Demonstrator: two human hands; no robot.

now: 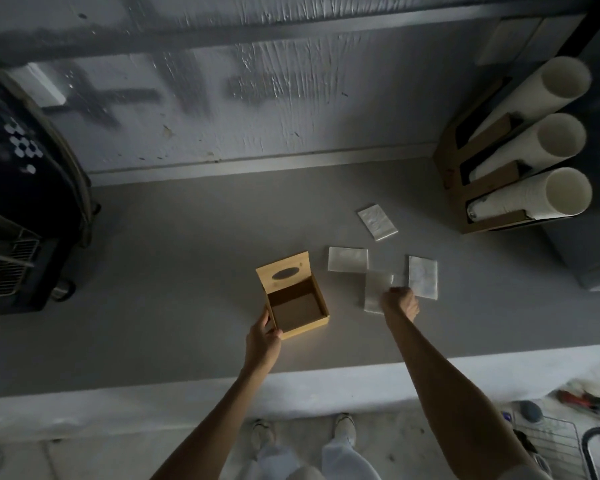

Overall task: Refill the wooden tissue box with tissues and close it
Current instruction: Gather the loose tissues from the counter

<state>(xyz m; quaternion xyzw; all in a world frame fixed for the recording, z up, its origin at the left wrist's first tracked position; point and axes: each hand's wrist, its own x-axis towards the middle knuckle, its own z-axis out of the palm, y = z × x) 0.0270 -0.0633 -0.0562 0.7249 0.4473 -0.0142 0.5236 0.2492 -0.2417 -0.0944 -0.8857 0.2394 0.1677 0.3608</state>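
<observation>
The wooden tissue box (321,318) stands open on the grey counter, its inside bare. Its lid (284,270), with an oval slot, is tipped up at the far side. My left hand (264,336) grips the box's near left corner. Several white tissue packs lie to the right of the box: one (347,259) just beyond it, one (423,277) further right, one (377,223) further back. My right hand (399,302) is closed on a fourth tissue pack (374,292), which looks blurred beneath the fingers.
A cup dispenser (471,188) with three stacks of white paper cups (565,194) stands at the back right. A dark machine (21,188) fills the left side. The counter's pale front edge (291,386) runs below my arms. A wire basket (551,441) sits low right.
</observation>
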